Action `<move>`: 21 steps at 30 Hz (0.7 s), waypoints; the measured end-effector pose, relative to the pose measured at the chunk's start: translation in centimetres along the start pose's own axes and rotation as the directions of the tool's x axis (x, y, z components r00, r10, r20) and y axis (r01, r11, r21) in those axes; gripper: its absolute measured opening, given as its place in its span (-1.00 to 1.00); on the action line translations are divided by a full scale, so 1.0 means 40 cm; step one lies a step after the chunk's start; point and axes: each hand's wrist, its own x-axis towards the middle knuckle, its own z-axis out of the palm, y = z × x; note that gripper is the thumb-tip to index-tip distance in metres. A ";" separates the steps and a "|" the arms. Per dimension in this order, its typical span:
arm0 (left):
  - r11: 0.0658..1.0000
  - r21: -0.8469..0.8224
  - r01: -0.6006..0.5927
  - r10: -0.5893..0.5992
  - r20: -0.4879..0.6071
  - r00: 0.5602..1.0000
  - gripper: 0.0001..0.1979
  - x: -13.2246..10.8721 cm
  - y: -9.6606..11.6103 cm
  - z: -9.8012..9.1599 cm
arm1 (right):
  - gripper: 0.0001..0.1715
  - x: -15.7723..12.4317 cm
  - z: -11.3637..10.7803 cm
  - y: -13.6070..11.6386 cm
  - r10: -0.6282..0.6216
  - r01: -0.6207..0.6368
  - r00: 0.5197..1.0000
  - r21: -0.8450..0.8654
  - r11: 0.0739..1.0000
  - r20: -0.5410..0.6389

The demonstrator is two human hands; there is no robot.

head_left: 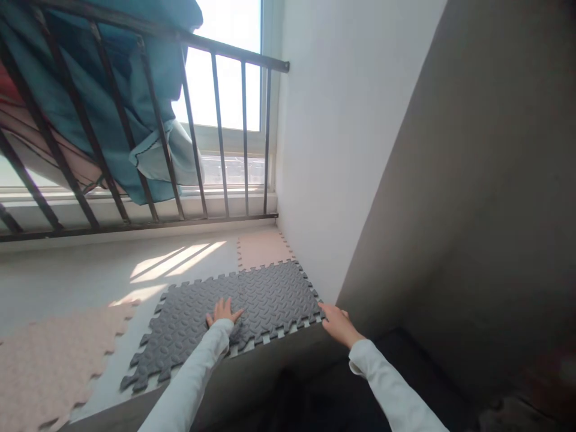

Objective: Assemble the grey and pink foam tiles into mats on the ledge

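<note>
two grey mats (274, 297) are lying on the ledge (94, 273) by the wall (324, 180); the left hand (224, 311) is resting there, fingers spread; the right hand (338, 324) is touching a corner, pinching or not i cannot tell. uneven pushing could be parting their seam (240, 285).
</note>
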 end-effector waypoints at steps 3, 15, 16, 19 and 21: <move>0.996 0.018 0.086 -0.086 -0.016 0.996 -0.32 -0.037 -0.050 -0.016 | -0.36 -0.056 -0.041 -0.004 0.002 -0.002 0.999 0.011 1.000 -0.041; 0.991 0.115 0.074 -0.081 0.058 0.995 -0.32 -0.145 -0.205 -0.006 | -0.41 0.011 -0.041 -0.186 -0.179 0.179 0.984 0.014 0.984 -0.026; 0.991 0.117 0.069 -0.077 0.062 0.995 -0.31 -0.145 -0.206 -0.002 | -0.42 0.025 -0.028 -0.196 -0.173 0.174 0.985 0.009 0.985 -0.018; 0.987 0.141 0.082 -0.091 0.058 0.994 -0.28 -0.132 -0.210 0.022 | -0.45 0.080 0.016 -0.208 -0.143 0.143 0.990 -0.010 0.990 0.010; 0.984 0.153 0.092 -0.096 0.020 0.995 -0.28 -0.115 -0.215 0.046 | -0.47 0.132 0.043 -0.204 -0.111 0.112 0.993 -0.025 0.993 0.030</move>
